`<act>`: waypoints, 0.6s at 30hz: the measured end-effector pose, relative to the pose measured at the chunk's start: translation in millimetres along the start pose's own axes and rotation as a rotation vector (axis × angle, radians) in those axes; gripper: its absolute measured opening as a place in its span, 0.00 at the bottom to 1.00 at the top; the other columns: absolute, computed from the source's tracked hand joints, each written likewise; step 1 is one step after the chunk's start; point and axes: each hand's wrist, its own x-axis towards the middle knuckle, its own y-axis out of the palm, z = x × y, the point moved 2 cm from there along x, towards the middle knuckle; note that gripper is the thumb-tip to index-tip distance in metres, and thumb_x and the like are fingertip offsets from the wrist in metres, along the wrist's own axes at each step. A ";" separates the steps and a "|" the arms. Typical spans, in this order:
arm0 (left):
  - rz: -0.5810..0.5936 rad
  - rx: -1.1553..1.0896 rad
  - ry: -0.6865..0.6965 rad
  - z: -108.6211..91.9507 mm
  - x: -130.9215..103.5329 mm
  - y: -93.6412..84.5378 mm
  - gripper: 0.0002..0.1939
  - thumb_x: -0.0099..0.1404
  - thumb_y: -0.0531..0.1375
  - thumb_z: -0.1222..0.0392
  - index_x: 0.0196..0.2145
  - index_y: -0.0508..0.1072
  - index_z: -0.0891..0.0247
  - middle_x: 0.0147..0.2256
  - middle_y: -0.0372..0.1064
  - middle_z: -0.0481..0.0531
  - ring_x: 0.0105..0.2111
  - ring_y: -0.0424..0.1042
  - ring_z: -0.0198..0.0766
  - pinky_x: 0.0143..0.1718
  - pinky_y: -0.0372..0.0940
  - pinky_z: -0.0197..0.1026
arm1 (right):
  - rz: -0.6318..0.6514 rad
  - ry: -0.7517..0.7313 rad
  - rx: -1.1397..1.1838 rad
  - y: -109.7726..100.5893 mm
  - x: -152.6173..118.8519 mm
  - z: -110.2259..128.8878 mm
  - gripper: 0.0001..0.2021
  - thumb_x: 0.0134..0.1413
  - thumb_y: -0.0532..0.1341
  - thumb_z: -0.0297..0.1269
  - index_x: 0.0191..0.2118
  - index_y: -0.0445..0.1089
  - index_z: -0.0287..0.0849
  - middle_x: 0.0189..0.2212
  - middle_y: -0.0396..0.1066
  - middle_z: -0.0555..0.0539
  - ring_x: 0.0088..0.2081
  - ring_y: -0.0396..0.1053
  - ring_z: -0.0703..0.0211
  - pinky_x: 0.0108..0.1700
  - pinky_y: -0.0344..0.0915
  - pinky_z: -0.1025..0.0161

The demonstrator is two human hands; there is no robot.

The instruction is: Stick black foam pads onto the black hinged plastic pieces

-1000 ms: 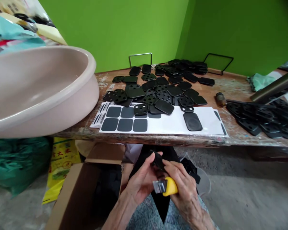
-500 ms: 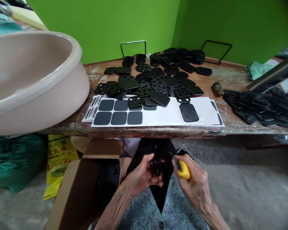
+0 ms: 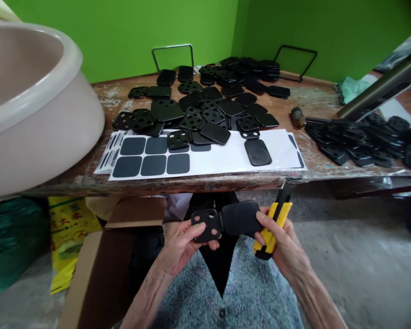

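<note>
You've just turned the black plate (image 3: 240, 218) flat beyond the bench's (image 3: 304, 105) six-o'clock edge, showing both panels; left fingers (image 3: 195, 230) clamp the holed one, right fingers (image 3: 269, 223) the solid one and knife (image 3: 280, 211).

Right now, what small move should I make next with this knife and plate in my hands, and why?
I'd probably retract the yellow utility knife's blade. Your right hand grips both the knife and the solid end of the two-part black plate, your left hand pinches its holed end, and what looks like a sliver of blade points toward the bench edge.
</note>
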 end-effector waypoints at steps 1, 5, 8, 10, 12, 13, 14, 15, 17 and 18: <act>0.017 -0.036 0.001 2.7 0.8 -2.0 0.12 0.63 0.57 0.57 0.31 0.76 0.69 0.26 0.73 0.55 0.26 0.71 0.40 0.35 0.64 0.41 | 0.010 0.019 0.049 0.5 0.6 -1.0 0.13 0.47 0.68 0.42 0.34 0.68 0.40 0.21 0.61 0.57 0.15 0.55 0.74 0.18 0.51 0.71; 0.021 -0.108 -0.002 13.2 2.7 -6.1 0.12 0.63 0.57 0.58 0.28 0.75 0.70 0.23 0.71 0.55 0.26 0.71 0.40 0.33 0.64 0.40 | 0.021 0.052 0.106 4.8 -0.5 -7.4 0.13 0.46 0.68 0.41 0.34 0.68 0.40 0.21 0.62 0.56 0.14 0.56 0.74 0.18 0.51 0.72; 0.010 -0.168 0.034 14.2 0.2 -6.7 0.10 0.63 0.57 0.60 0.37 0.75 0.67 0.27 0.72 0.53 0.26 0.71 0.37 0.34 0.64 0.40 | 0.009 0.042 0.107 5.6 -1.6 -14.7 0.12 0.47 0.68 0.41 0.34 0.68 0.40 0.21 0.63 0.57 0.14 0.56 0.74 0.18 0.51 0.72; 0.052 -0.250 0.097 11.3 -2.8 -6.2 0.19 0.62 0.58 0.59 0.52 0.68 0.58 0.32 0.73 0.51 0.27 0.72 0.37 0.36 0.65 0.43 | -0.031 0.070 0.150 3.7 -1.8 -22.4 0.12 0.47 0.68 0.40 0.34 0.67 0.41 0.22 0.62 0.57 0.14 0.56 0.75 0.17 0.51 0.73; 0.149 -0.296 0.124 8.3 -4.9 -5.4 0.29 0.61 0.59 0.58 0.59 0.57 0.50 0.36 0.73 0.50 0.29 0.73 0.39 0.39 0.65 0.47 | -0.082 0.135 0.212 1.1 -1.8 -32.0 0.14 0.44 0.70 0.39 0.34 0.67 0.41 0.22 0.61 0.59 0.13 0.57 0.75 0.17 0.51 0.73; 0.195 -0.297 0.122 7.2 -5.1 -5.3 0.29 0.62 0.58 0.57 0.60 0.55 0.49 0.38 0.72 0.51 0.30 0.74 0.40 0.39 0.65 0.49 | -0.102 0.170 0.240 0.0 -1.9 -36.7 0.14 0.43 0.70 0.39 0.34 0.67 0.41 0.22 0.61 0.59 0.13 0.57 0.75 0.16 0.51 0.73; 0.227 -0.292 0.120 6.1 -4.8 -5.6 0.26 0.64 0.57 0.56 0.59 0.56 0.49 0.39 0.72 0.52 0.30 0.74 0.41 0.39 0.65 0.49 | -0.113 0.203 0.262 -0.5 -2.1 -40.9 0.15 0.42 0.71 0.39 0.33 0.67 0.41 0.22 0.61 0.59 0.13 0.57 0.75 0.16 0.51 0.73; 0.247 -0.287 0.119 5.3 -3.9 -5.9 0.22 0.66 0.54 0.54 0.57 0.58 0.50 0.40 0.72 0.53 0.30 0.74 0.41 0.38 0.65 0.49 | -0.114 0.230 0.278 -0.5 -2.4 -44.3 0.16 0.41 0.71 0.39 0.33 0.66 0.41 0.21 0.61 0.59 0.13 0.57 0.75 0.16 0.51 0.74; 0.254 -0.295 0.125 3.9 -1.4 -5.0 0.16 0.68 0.50 0.52 0.52 0.62 0.52 0.41 0.71 0.53 0.28 0.75 0.41 0.35 0.65 0.48 | -0.096 0.267 0.297 1.6 -3.6 -48.9 0.16 0.40 0.72 0.39 0.33 0.66 0.41 0.22 0.63 0.58 0.13 0.56 0.75 0.16 0.51 0.74; 0.238 -0.311 0.131 3.4 -0.2 -3.1 0.15 0.69 0.48 0.50 0.51 0.63 0.52 0.41 0.71 0.53 0.26 0.74 0.40 0.33 0.65 0.47 | -0.087 0.274 0.305 3.4 -4.3 -50.3 0.16 0.40 0.71 0.39 0.33 0.66 0.41 0.22 0.64 0.58 0.13 0.56 0.75 0.16 0.51 0.74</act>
